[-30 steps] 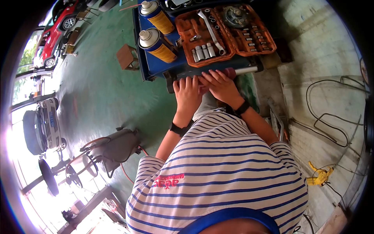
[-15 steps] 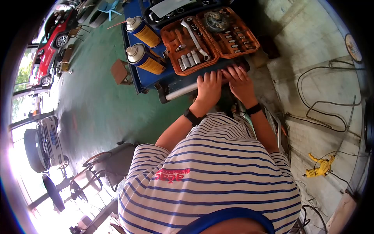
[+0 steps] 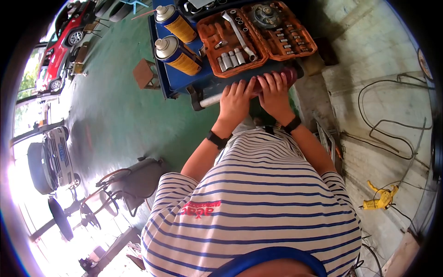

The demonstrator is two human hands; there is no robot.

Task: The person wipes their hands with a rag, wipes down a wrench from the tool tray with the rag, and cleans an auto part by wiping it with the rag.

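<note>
Left hand point(image 3: 233, 105) and right hand point(image 3: 276, 100) curl fingers around the near cart handle point(image 3: 211, 100) and red cloth point(image 3: 291, 75), apparently to hold it snug.

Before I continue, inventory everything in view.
Cans: 2, blue-yellow, cart left
Tool case: 1, orange, cart
Wrench: 1, silver, tool case
Sockets: many, silver, tool case
Round part: 1, grey, tool case
Second case: 1, black, behind
Cart: 1, blue, ahead
Handle: 1, pale, cart's edge
Cloth (probably): 1, dark red, handle
Stool: 1, brown, floor
Cars: 2, red and pale, left
Hand tool: 1, yellow, lower right
Cables: several, dark, right
Shirt: 1, white-blue stripes, worn
Wristbands: 2, black, wrists
Left hand: 1, bare, at handle
Right hand: 1, bare, at cloth
</note>
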